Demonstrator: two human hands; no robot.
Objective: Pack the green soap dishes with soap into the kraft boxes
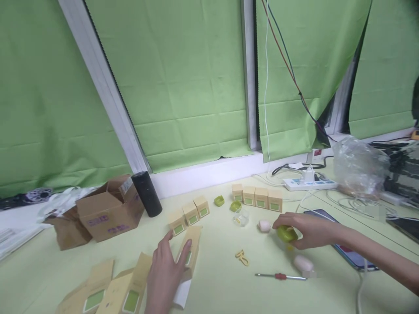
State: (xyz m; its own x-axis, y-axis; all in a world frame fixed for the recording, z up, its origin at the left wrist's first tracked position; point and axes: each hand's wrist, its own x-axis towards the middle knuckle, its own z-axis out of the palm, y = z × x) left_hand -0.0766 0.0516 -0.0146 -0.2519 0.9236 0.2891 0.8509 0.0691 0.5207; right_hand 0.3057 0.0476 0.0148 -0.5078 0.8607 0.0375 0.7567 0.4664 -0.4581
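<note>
My right hand pinches a glossy green bowl-like piece just above the table, its fingertips partly covering it. On the table in front of it lie a pale pink rounded piece and another pink piece. At the lower centre my left hand has its thumb and fingers spread beside a small opened cardboard box. The thumb overlaps the box's front; whether it presses on it I cannot tell. A white paper sticks out under that box.
Small closed boxes stand in rows, near green pieces and a clear piece. A yellow strap, screwdriver, phone, power strip, black cylinder, large carton and opened boxes surround my hands.
</note>
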